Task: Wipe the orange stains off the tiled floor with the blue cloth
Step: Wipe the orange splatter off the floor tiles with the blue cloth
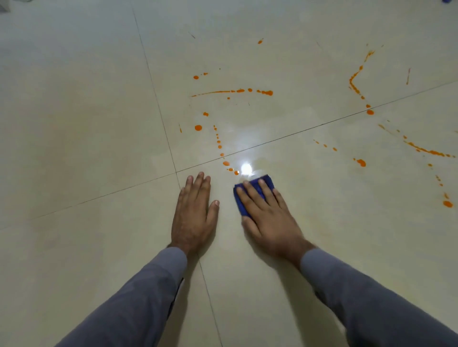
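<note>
My right hand lies flat with straight fingers on the folded blue cloth, pressing it to the cream tiled floor. The cloth's far edge sits just below a dotted trail of orange stains that runs up towards a long orange streak. My left hand rests flat on the bare tile to the left of the cloth, fingers straight. More orange stains spread to the right: an angled line, a curved streak and single drops.
Dark grout lines cross near my left fingertips. A bright light reflection glares on the tile just beyond the cloth. A small blue object shows at the top right corner.
</note>
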